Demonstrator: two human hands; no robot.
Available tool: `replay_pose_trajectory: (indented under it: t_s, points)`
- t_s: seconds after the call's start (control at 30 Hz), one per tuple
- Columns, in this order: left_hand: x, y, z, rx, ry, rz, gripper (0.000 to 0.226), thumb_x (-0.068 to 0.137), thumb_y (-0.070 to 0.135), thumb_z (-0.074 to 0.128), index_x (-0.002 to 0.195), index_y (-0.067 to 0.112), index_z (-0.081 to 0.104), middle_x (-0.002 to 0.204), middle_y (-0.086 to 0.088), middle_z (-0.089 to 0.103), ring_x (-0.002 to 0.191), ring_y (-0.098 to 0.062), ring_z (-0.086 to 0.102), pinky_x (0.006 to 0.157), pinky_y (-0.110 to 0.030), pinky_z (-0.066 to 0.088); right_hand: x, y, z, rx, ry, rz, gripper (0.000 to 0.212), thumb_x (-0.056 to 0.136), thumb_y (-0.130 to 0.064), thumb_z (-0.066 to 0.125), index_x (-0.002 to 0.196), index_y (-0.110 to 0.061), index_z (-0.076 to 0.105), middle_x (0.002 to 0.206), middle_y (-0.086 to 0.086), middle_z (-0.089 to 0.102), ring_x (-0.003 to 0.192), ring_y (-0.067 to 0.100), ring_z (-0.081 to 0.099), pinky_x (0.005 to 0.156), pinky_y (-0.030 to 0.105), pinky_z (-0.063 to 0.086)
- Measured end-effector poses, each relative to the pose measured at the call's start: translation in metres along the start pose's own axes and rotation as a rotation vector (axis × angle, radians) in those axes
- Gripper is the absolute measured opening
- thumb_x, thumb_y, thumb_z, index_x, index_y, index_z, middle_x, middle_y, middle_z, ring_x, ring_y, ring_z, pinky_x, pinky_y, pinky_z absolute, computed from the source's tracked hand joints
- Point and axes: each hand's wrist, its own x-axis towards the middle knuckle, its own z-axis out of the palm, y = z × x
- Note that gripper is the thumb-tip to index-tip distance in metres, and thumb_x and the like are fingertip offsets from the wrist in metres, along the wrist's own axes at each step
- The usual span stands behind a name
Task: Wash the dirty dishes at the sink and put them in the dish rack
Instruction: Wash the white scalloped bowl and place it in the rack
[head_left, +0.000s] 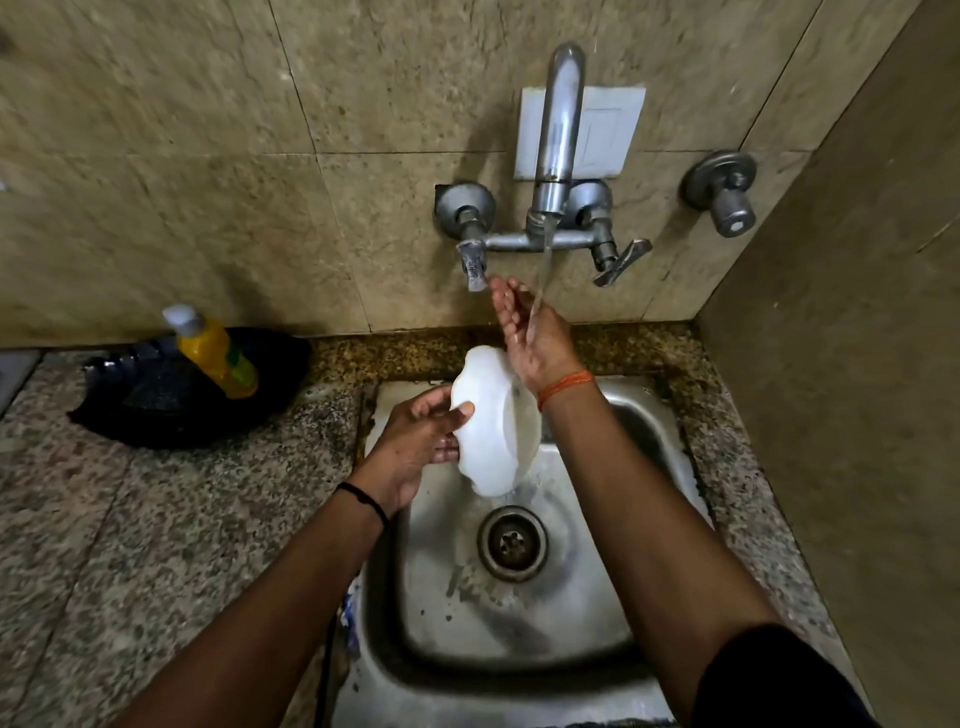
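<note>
Tap (558, 150) was running; a thin stream fell from the spout onto my right hand (530, 338).

Right hand: held up under the stream, palm turned toward me, fingers nearly straight and slightly spread, tips pointing up toward the left tap lever (474, 265). It held nothing. An orange thread band (563, 387) sat on that wrist, just beside the upper rim of the dish.

Left hand (421, 441): gripped the white plate (493, 426) by its left edge, thumb lying across the near face, fingers curled round the back. A black band (363, 501) was on that wrist.

Plate: white, with a wavy, scalloped rim, held tilted up on edge over the back half of the steel sink (649, 441), above and just behind the drain (513, 543). Water ran off its lowest edge into the basin. I could not tell whether any soil remained on it; the surface read as plain white.

Sink basin: wet, a few dark specks on the floor toward the front left.

Granite countertop (130, 519): at its back edge, left of the sink, lay a black dish-like object (171, 410) with a yellow dish soap bottle (218, 353) leaning in it, white cap pointing to the upper left.

Wall: beige stone tiles, a second valve knob (724, 192) to the right of the tap, and a white plate (608, 130) behind the spout.
</note>
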Motion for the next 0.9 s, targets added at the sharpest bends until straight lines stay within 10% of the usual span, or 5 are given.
replay_pose_trajectory:
  t_s: [0.17, 0.3, 0.4, 0.6, 0.9]
  points:
    - [-0.002, 0.001, 0.002, 0.017, -0.007, 0.007, 0.032, 0.091, 0.013, 0.062, 0.123, 0.011, 0.063, 0.083, 0.003, 0.069, 0.048, -0.001, 0.056, 0.050, -0.016, 0.046, -0.008, 0.006, 0.004, -0.321, -0.104, -0.127, 0.024, 0.102, -0.018, 0.043, 0.088, -0.010, 0.061, 0.068, 0.000, 0.073, 0.031, 0.001, 0.047, 0.029, 0.014, 0.032]
    - [-0.004, 0.000, -0.002, 0.169, -0.042, 0.101, 0.036, 0.090, 0.016, 0.064, 0.126, 0.019, 0.062, 0.109, -0.002, 0.073, 0.088, -0.012, 0.067, 0.063, -0.021, 0.051, -0.006, 0.000, -0.012, -1.189, 0.070, -0.711, 0.029, 0.095, -0.039, 0.054, 0.093, -0.012, 0.066, 0.084, 0.004, 0.071, 0.074, 0.015, 0.066, 0.069, 0.031, 0.054]
    - [-0.002, -0.004, -0.005, 0.425, -0.069, 0.306, 0.041, 0.084, 0.035, 0.067, 0.125, 0.028, 0.063, 0.114, 0.002, 0.072, 0.103, -0.012, 0.068, 0.081, -0.032, 0.054, -0.011, -0.008, -0.035, -1.508, -0.002, -0.445, 0.049, 0.086, -0.061, 0.055, 0.106, -0.018, 0.065, 0.101, -0.001, 0.067, 0.092, 0.018, 0.062, 0.081, 0.031, 0.047]
    - [-0.009, -0.013, 0.006, 1.298, 0.028, 0.794, 0.035, 0.090, 0.037, 0.057, 0.124, 0.032, 0.063, 0.116, 0.004, 0.071, 0.100, -0.019, 0.068, 0.088, -0.036, 0.054, -0.030, -0.026, -0.080, -0.959, 0.050, 0.377, 0.030, 0.091, -0.027, 0.053, 0.118, -0.012, 0.054, 0.094, 0.014, 0.067, 0.080, 0.028, 0.066, 0.063, 0.040, 0.059]
    - [-0.007, -0.035, 0.021, 1.626, -0.197, 0.568, 0.070, 0.094, 0.064, 0.018, 0.150, 0.024, 0.030, 0.158, -0.005, 0.025, 0.145, -0.023, 0.027, 0.118, -0.038, 0.020, -0.042, 0.004, -0.120, -0.543, 0.119, 0.060, 0.045, 0.082, -0.004, 0.056, 0.126, -0.009, 0.056, 0.116, 0.020, 0.065, 0.104, 0.039, 0.062, 0.085, 0.052, 0.054]
